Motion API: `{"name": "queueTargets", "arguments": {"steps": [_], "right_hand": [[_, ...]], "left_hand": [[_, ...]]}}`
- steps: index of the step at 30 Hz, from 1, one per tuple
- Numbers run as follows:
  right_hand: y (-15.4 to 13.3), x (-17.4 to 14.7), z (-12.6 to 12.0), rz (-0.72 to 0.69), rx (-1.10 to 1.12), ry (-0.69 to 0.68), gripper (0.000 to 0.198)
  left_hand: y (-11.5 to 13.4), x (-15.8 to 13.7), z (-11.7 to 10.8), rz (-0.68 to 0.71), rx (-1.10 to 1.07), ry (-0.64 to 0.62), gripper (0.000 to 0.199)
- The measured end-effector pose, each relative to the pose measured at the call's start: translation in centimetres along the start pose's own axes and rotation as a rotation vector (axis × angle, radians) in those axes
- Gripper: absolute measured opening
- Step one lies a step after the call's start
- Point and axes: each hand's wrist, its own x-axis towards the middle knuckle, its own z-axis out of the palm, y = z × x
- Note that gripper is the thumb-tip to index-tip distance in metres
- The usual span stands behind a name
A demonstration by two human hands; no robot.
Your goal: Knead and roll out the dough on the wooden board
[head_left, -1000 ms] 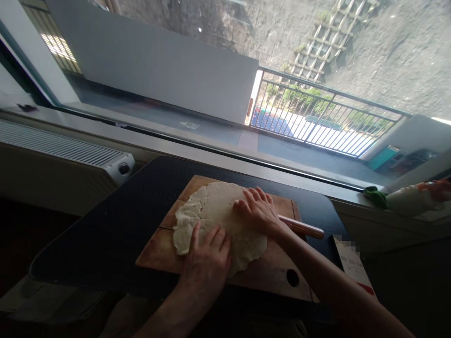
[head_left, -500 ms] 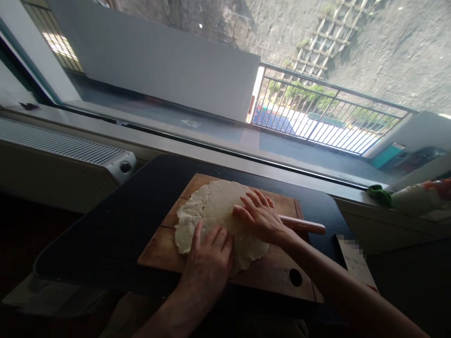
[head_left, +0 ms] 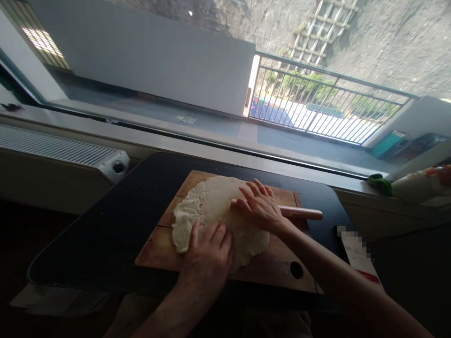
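Note:
A pale, flattened sheet of dough (head_left: 214, 197) with a ragged, cracked edge lies on a wooden cutting board (head_left: 157, 246). My left hand (head_left: 209, 251) rests on the near part of the dough, fingers spread. Over a wooden rolling pin (head_left: 303, 212) lies my right hand (head_left: 260, 206), palm down with its fingers stretched out and apart. The pin's left tip shows beside the thumb, above the dough. Its right end reaches past the board's edge, and its middle is hidden under the hand.
The board sits on a dark table (head_left: 98, 220) below a window sill (head_left: 239, 152). A radiator (head_left: 59, 155) stands at left. On the table's right edge is a phone-like card or box (head_left: 357, 253), partly pixelated. A green cloth (head_left: 379, 183) and a pale container (head_left: 412, 188) are at far right.
The rolling pin sits slightly higher in the picture and its left tip now shows by my right thumb. My left hand keeps its place on the dough. The whole view has shifted a little.

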Motion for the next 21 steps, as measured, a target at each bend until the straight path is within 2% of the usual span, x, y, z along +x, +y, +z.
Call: {"name": "queueTargets", "arguments": {"steps": [5, 7, 9, 12, 15, 17, 19, 20, 21], "right_hand": [[2.5, 6.2, -0.2, 0.300, 0.047, 0.131, 0.050], [3.0, 6.4, -0.6, 0.392, 0.114, 0.163, 0.047], [2.9, 4.1, -0.9, 0.366, 0.165, 0.184, 0.047], [2.1, -2.0, -1.3, 0.167, 0.140, 0.211, 0.043], [1.4, -7.3, -2.1, -0.002, 0.103, 0.145, 0.034], [1.4, -9.3, -2.7, -0.041, 0.091, 0.078, 0.029], [1.7, -10.2, -3.2, -0.026, 0.070, 0.039, 0.028], [2.0, -10.4, -3.3, -0.010, 0.060, 0.028, 0.029], [2.3, -10.6, -3.4, 0.010, 0.054, 0.018, 0.030]], "left_hand": [[-0.2, 1.0, -1.6, -0.052, -0.073, -0.070, 0.027], [-0.8, 2.7, -2.5, -0.117, -0.109, -0.061, 0.027], [-2.0, 5.4, -3.0, -0.204, -0.113, 0.015, 0.032], [-4.1, 10.4, -2.8, -0.331, -0.103, 0.061, 0.038], [-5.9, 15.0, -1.3, -0.402, -0.075, -0.134, 0.047], [-6.5, 17.1, -0.1, -0.351, -0.027, -0.324, 0.049], [-6.8, 18.3, 0.9, -0.236, 0.018, -0.445, 0.041], [-6.9, 18.7, 1.2, -0.178, -0.001, -0.445, 0.039], [-7.0, 18.9, 1.5, -0.115, -0.040, -0.375, 0.037]]}}
